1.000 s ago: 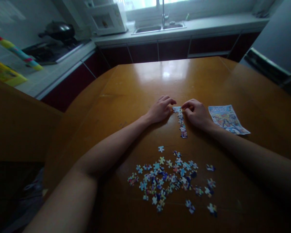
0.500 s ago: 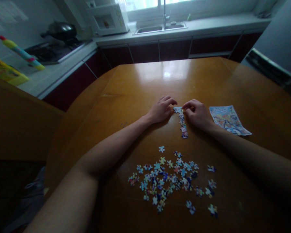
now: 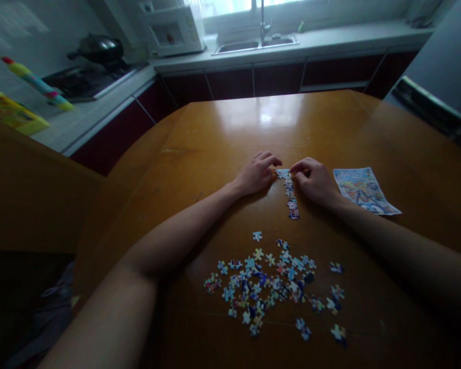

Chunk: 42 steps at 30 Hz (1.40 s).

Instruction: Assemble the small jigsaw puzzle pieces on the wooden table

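Observation:
A joined strip of jigsaw puzzle pieces lies on the table, with a short arm running left at its far end. My left hand rests at the left end of that arm, its fingers curved and apart, holding nothing that I can see. At the far right corner, my right hand has thumb and index finger pinched on a puzzle piece at the strip's edge; the fingertips partly hide it. Nearer to me is a scattered heap of loose puzzle pieces. One pale blue puzzle piece lies apart above the heap.
A printed picture sheet lies right of my right hand. The wooden table has a rounded edge. Beyond it are a counter with a sink, a white microwave and a dark pan on the stove.
The view has shifted very slightly. Both hands, the joined strip and the loose pieces stay in practically the same places.

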Each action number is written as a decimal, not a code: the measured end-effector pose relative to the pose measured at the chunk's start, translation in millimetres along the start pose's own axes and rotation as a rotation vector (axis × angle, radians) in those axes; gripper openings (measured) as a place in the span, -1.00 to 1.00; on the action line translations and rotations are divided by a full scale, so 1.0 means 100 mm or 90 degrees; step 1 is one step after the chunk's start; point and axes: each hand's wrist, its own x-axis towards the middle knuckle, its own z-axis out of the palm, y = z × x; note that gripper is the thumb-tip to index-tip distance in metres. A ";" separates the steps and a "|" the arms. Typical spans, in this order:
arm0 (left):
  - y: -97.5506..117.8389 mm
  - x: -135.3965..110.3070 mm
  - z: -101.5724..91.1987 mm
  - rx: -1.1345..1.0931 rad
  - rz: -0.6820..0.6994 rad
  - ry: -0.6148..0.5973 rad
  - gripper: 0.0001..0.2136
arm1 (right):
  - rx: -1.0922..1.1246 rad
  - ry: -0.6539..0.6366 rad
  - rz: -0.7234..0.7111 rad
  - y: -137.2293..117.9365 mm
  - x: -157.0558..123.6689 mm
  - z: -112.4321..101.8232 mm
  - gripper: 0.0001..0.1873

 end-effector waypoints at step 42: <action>-0.02 0.00 0.00 0.000 0.002 -0.006 -0.67 | -0.008 -0.003 0.004 -0.01 0.00 0.00 -0.86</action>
